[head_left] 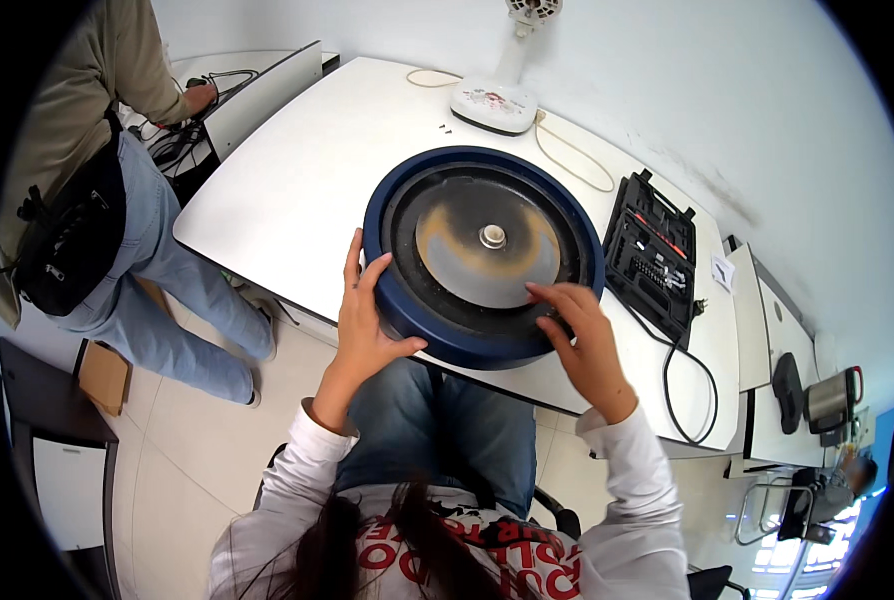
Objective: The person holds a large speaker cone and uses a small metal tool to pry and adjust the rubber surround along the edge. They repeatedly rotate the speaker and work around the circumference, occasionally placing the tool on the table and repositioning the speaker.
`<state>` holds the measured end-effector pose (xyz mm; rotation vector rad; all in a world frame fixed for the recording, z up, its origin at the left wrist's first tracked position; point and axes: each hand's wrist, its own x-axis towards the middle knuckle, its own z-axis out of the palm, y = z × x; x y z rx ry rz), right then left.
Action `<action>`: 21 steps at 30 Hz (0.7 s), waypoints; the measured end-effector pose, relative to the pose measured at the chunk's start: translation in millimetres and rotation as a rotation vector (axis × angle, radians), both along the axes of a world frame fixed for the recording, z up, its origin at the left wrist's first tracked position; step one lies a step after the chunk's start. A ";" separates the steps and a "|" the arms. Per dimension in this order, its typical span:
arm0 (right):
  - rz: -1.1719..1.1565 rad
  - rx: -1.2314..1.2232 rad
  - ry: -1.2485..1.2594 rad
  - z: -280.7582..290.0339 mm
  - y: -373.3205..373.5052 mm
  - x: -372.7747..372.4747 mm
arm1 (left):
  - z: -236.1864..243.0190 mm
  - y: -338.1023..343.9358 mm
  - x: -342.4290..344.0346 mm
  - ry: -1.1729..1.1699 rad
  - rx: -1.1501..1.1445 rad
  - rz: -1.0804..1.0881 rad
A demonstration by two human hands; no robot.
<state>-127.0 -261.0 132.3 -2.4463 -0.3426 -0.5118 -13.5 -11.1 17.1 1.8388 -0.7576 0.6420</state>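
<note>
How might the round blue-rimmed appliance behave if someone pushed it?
The round blue-rimmed appliance would probably resist rolling while face up, being broad and low. Its smooth-looking outer wall may feel slippery. Pulled toward the person, it might tip, since its near side is at the table's edge.

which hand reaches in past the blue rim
The right hand: it reaches over the blue rim to the edge of the grey plate, while the left hand lies against the rim's outer side.

White desks (287, 180) and a toolbox (653, 258) suggest a workshop.
</note>
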 end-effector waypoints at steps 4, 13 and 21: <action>-0.005 0.138 0.078 -10.1 0.2 -6.4 | -1.7 0.8 -3.8 -0.014 0.023 0.020; 0.126 0.216 0.196 1.3 -20.6 -7.0 | -9.4 -6.3 1.9 -0.069 0.005 0.051; 0.158 0.228 0.266 6.4 -31.7 2.0 | -22.3 -14.1 8.5 -0.159 -0.018 0.119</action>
